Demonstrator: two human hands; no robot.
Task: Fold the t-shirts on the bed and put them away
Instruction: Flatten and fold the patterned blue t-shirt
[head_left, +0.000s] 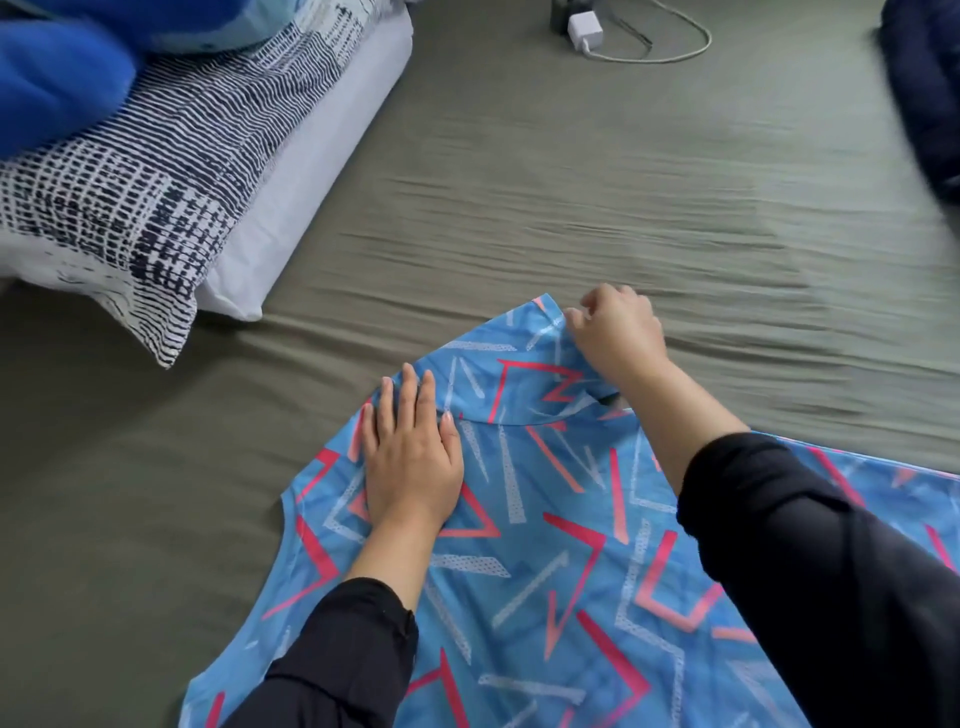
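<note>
A light blue t-shirt (524, 566) with pink and white angular marks lies spread on the olive-green bed sheet (571, 208), reaching from the frame's bottom edge toward the middle. My left hand (410, 462) lies flat on the shirt, fingers straight, pressing the cloth near its left edge. My right hand (615, 332) is farther away at the shirt's upper end, where its fingers pinch the folded-over sleeve edge. Both forearms wear black sleeves, and these cover part of the shirt.
A pillow (135, 208) with a navy-and-white pattern lies at the left, with blue bedding (57, 78) on top. A white charger (584, 28) and its cable lie at the far edge. Dark navy fabric (924, 104) sits at the right edge.
</note>
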